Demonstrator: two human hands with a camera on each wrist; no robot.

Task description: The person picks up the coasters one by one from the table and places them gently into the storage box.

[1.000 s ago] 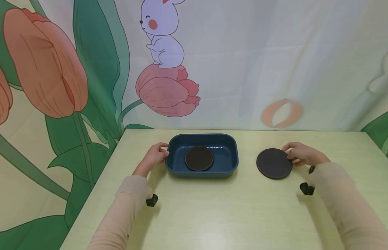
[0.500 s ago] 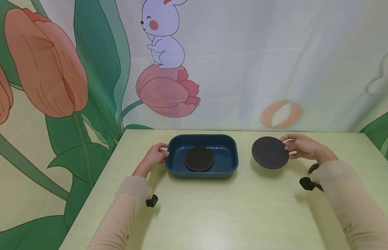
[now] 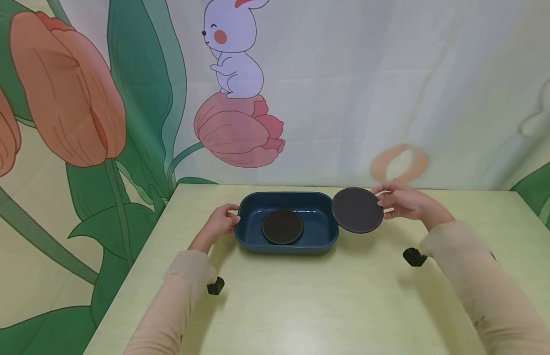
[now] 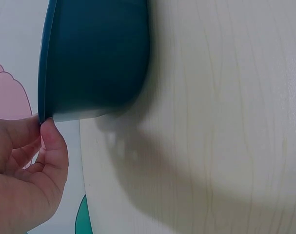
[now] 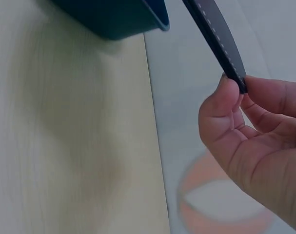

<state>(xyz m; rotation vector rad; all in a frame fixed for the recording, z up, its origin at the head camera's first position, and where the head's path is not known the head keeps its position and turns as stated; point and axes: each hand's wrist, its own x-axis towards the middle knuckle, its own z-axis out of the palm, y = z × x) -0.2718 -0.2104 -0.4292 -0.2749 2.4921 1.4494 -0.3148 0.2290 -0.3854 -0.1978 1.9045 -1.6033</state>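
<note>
A dark blue rectangular dish (image 3: 317, 227) with rounded corners stands on the table, and a small dark round coaster (image 3: 282, 227) lies inside it. My left hand (image 3: 218, 224) pinches the dish's left rim between thumb and fingers, which the left wrist view (image 4: 33, 165) shows closely. My right hand (image 3: 403, 202) pinches the right edge of a larger dark round coaster (image 3: 357, 210). That coaster is in the air, tilted, and its left edge overlaps the dish's right rim in the head view. In the right wrist view, stitching runs along the edge of the coaster (image 5: 218, 41).
The pale wooden table (image 3: 310, 305) reaches back to a hanging cloth (image 3: 328, 98) printed with tulips and a rabbit. A black wrist device (image 3: 216, 286) shows by the left sleeve, and another black device (image 3: 414, 257) by the right sleeve.
My right hand has lifted the larger coaster off the table and carried it left to the dish's right rim. My left hand and the dish have stayed in place.
</note>
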